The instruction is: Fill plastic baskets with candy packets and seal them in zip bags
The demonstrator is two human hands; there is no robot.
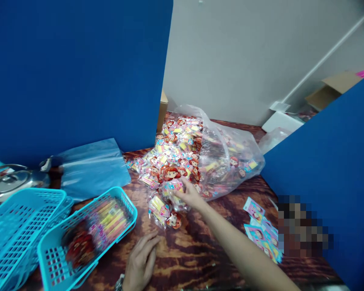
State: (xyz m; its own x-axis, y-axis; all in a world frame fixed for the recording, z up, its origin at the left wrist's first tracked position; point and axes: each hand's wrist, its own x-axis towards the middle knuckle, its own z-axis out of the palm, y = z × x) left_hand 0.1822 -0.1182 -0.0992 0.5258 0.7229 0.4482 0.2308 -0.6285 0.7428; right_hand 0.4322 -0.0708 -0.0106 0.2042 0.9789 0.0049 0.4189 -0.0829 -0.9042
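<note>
My right hand (188,195) reaches in from the right, thumb and fingers closed on a clear plastic packet (172,186) with a red-haired cartoon girl's head and colourful print. Just in front of it lies another such packet (159,207) on the wooden table. Many more are heaped behind (176,145), spilling from the mouth of a large clear plastic bag (239,149) lying on its side. My left hand (142,258), with a watch at its wrist, rests on the table near the blue basket, fingers stretched and holding nothing.
A blue basket (117,194) holds packets, with stacked blue baskets (45,198) at its left. Behind are a kettle (15,182) and a flat plastic bag (94,165). Printed cards (261,234) lie at right. Blue partitions (79,72) border the table.
</note>
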